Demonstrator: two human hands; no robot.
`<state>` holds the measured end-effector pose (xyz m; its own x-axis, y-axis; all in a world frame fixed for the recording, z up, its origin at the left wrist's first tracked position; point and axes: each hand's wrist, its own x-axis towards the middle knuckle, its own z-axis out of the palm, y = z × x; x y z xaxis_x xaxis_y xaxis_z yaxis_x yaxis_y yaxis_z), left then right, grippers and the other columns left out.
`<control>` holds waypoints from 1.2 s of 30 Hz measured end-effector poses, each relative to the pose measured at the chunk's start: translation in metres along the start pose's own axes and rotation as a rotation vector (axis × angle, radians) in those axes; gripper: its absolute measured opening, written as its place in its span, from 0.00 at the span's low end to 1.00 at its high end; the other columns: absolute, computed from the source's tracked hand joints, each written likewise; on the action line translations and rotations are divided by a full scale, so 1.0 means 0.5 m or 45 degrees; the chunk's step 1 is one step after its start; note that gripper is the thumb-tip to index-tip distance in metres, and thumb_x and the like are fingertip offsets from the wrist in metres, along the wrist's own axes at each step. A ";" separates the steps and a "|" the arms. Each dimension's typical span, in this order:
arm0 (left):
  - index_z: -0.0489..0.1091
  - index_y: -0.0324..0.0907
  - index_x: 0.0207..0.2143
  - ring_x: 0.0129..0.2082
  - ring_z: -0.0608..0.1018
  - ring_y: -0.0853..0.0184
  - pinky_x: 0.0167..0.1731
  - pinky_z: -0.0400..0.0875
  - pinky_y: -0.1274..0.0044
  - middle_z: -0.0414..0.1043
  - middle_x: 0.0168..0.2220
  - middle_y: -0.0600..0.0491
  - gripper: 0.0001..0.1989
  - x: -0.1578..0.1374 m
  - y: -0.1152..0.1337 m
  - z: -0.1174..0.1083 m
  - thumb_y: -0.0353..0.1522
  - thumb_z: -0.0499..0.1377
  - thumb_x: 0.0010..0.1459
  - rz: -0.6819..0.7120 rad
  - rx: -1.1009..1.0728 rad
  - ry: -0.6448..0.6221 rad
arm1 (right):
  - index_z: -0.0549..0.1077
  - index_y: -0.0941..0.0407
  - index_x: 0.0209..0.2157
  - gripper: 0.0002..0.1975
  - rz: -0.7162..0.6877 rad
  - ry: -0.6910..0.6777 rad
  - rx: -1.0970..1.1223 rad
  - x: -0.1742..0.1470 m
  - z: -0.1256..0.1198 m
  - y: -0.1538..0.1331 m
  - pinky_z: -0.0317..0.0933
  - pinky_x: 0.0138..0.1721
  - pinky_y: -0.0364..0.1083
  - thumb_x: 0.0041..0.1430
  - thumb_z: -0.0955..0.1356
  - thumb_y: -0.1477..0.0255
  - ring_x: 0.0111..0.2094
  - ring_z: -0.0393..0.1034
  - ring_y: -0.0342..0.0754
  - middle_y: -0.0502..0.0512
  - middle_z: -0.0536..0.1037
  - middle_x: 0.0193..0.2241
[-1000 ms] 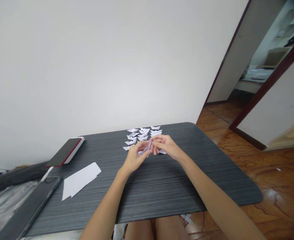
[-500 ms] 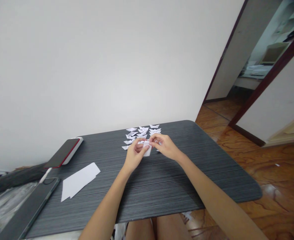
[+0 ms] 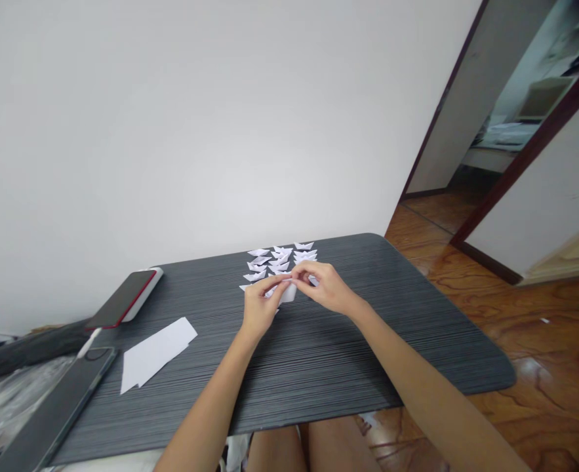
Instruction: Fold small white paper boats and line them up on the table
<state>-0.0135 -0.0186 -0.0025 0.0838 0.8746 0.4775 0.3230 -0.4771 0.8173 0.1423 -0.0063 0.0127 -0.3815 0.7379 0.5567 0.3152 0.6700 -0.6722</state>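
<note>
A small folded white paper point(image 3: 288, 294) is pinched between both hands above the middle of the dark table. My left hand point(image 3: 260, 303) grips its left side between thumb and fingers. At its upper right edge, my right hand point(image 3: 322, 286) pinches with thumb and forefinger. The two hands' fingertips almost meet along the top of the paper, and they hide part of it. Just beyond the hands, several folded paper boats point(image 3: 280, 259) stand in rows, some of them partly covered by my fingers.
Flat white paper sheets point(image 3: 156, 353) lie overlapped on the table point(image 3: 348, 367) at the left. Further left are a red-edged phone point(image 3: 124, 298) on a white object and a dark flat device point(image 3: 58, 406). A white wall point(image 3: 195, 131) rises behind the table.
My left hand's fingers have straightened along the paper's top edge and come closer to the right fingertips. The paper has tilted, so less of its face shows.
</note>
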 end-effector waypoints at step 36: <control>0.74 0.36 0.27 0.29 0.76 0.65 0.31 0.70 0.76 0.76 0.28 0.50 0.10 0.006 -0.009 -0.004 0.34 0.60 0.43 -0.276 -0.180 0.028 | 0.70 0.61 0.23 0.07 0.454 0.076 0.467 0.007 0.027 0.037 0.58 0.26 0.41 0.43 0.67 0.71 0.22 0.63 0.41 0.51 0.71 0.20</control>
<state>-0.0164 -0.0137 -0.0041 0.0056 0.9564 0.2919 0.1960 -0.2873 0.9376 0.1351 0.0076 -0.0041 -0.2524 0.9260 0.2809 0.0872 0.3109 -0.9464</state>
